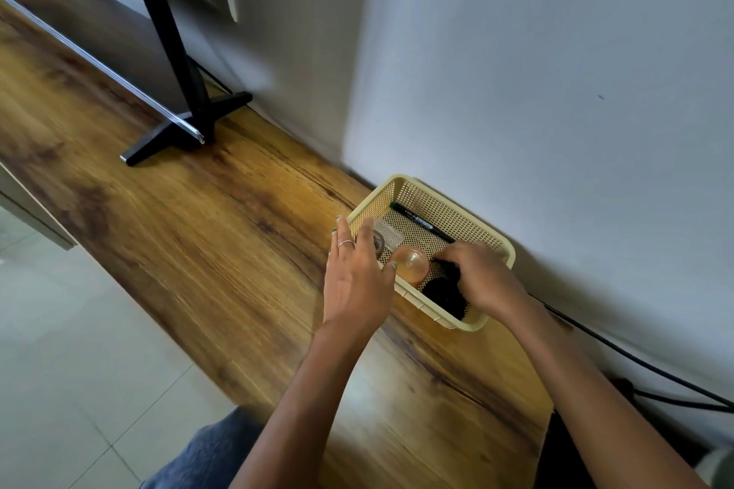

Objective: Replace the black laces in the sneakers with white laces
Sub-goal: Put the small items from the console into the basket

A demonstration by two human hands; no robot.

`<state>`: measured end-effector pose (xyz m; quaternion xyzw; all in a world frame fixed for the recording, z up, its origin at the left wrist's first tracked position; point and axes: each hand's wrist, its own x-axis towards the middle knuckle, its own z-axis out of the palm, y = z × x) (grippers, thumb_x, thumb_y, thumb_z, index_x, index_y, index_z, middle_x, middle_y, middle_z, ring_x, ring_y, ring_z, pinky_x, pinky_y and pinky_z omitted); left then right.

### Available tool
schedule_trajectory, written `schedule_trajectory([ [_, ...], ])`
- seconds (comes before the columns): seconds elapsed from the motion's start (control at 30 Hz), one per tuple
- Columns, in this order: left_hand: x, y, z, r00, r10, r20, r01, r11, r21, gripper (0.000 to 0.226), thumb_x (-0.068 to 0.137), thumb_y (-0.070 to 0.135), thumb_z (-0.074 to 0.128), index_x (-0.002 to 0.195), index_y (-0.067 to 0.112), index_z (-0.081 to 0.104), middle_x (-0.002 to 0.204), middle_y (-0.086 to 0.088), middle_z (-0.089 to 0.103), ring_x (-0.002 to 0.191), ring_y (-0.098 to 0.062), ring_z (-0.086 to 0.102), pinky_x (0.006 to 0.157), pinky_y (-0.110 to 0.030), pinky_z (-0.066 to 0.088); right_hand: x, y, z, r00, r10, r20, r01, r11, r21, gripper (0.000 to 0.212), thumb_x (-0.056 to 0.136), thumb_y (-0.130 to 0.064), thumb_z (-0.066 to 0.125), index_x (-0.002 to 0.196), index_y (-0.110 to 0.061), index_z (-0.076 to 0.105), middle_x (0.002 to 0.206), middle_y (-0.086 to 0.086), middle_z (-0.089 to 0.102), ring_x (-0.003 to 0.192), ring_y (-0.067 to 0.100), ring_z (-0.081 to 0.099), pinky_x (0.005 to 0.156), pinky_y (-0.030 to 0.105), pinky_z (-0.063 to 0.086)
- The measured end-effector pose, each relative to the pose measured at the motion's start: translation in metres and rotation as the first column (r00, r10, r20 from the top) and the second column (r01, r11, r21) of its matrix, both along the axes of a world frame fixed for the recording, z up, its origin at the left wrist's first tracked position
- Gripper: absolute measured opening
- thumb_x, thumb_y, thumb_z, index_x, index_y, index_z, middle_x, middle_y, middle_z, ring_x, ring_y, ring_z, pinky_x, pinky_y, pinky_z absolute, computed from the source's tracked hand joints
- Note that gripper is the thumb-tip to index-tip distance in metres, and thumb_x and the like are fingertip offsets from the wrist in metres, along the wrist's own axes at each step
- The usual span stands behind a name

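Black laces (445,296) are sitting bundled in the near right corner of the yellow basket (496,246) on the counter (198,250) — right hand (482,278) is curling its grip over the bundle, left hand (357,274) is hovering released at the rim. Best to be steadying the basket — bundle could be snagging the mesh or knocking the orange cap (413,266).

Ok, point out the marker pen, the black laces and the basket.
marker pen (422,221), head view, mid-barrel.
black laces (445,296), head view, middle of the bundle.
basket (445,206), head view, far mesh wall.
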<state>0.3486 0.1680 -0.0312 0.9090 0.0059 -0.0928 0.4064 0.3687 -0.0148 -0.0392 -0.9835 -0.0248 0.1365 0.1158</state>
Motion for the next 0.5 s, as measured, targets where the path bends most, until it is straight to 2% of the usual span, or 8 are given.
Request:
schedule_trajectory([
  [0.1,0.001,0.0,-0.002,1.0,0.007,0.021,-0.007,1.0,-0.006,0.066,0.099,0.029,0.05,0.153,0.019,0.013,0.161,-0.016,-0.005,0.149,-0.024,-0.001,0.119,-0.033,0.008,-0.002,0.001,0.0,0.998,0.012,0.06,-0.013,1.0,0.025,0.049,0.089,0.007,0.047,0.128,-0.019,0.059,0.128,0.001,0.058,0.121,0.027,0.045,0.098,0.043,0.042],
  [0.17,0.001,0.0,-0.003,1.0,0.011,0.029,-0.011,1.0,0.01,0.067,0.098,0.031,0.05,0.153,0.018,0.013,0.161,-0.016,-0.004,0.149,-0.025,-0.002,0.119,-0.034,0.008,-0.005,0.0,0.002,0.982,-0.045,0.185,0.032,0.997,0.072,0.048,0.089,0.006,0.047,0.131,-0.017,0.056,0.132,-0.001,0.056,0.123,0.024,0.046,0.103,0.04,0.039],
  [0.23,0.001,-0.001,-0.003,0.999,0.021,0.036,-0.022,0.999,0.025,0.07,0.098,0.035,0.05,0.153,0.016,0.01,0.16,-0.016,-0.007,0.149,-0.027,-0.004,0.12,-0.036,0.005,-0.013,0.001,0.006,0.912,-0.152,0.382,0.102,0.984,0.146,0.039,0.091,0.001,0.048,0.126,-0.011,0.059,0.128,0.004,0.058,0.12,0.025,0.048,0.103,0.039,0.039],
  [0.3,0.0,-0.003,-0.002,0.999,0.024,0.024,-0.025,0.999,0.024,0.076,0.098,0.036,0.05,0.153,0.013,0.003,0.16,-0.016,-0.013,0.148,-0.028,-0.008,0.12,-0.036,0.003,-0.029,0.008,0.006,0.828,-0.267,0.493,0.172,0.958,0.231,0.031,0.095,-0.01,0.049,0.123,-0.007,0.06,0.126,0.009,0.059,0.121,0.028,0.048,0.104,0.04,0.038],
  [0.37,-0.001,-0.004,-0.002,1.0,0.006,-0.013,-0.006,1.0,0.021,0.081,0.099,0.034,0.048,0.153,0.01,-0.007,0.158,-0.015,-0.019,0.147,-0.027,-0.013,0.119,-0.035,0.0,-0.049,0.019,0.001,0.846,-0.296,0.444,0.226,0.952,0.204,0.041,0.099,-0.031,0.04,0.132,-0.009,0.053,0.139,0.009,0.05,0.133,0.027,0.039,0.11,0.043,0.033],
  [0.43,-0.003,-0.005,-0.001,0.999,-0.033,-0.035,0.034,0.999,0.03,0.082,0.099,0.032,0.047,0.152,0.008,-0.011,0.157,-0.015,-0.023,0.146,-0.026,-0.018,0.118,-0.034,-0.003,-0.07,0.03,-0.008,0.911,-0.259,0.321,0.236,0.966,0.109,0.062,0.096,-0.053,0.02,0.143,-0.016,0.038,0.154,0.002,0.029,0.144,0.024,0.018,0.118,0.042,0.016],
  [0.5,-0.006,-0.008,-0.001,0.996,-0.074,-0.043,0.075,0.997,0.028,0.084,0.099,0.032,0.049,0.151,0.008,-0.012,0.157,-0.015,-0.025,0.146,-0.026,-0.019,0.117,-0.033,-0.005,-0.087,0.034,-0.016,0.944,-0.237,0.23,0.235,0.971,0.038,0.079,0.086,-0.062,-0.002,0.149,-0.022,0.026,0.159,-0.003,0.011,0.147,0.019,-0.003,0.116,0.036,-0.001],
])
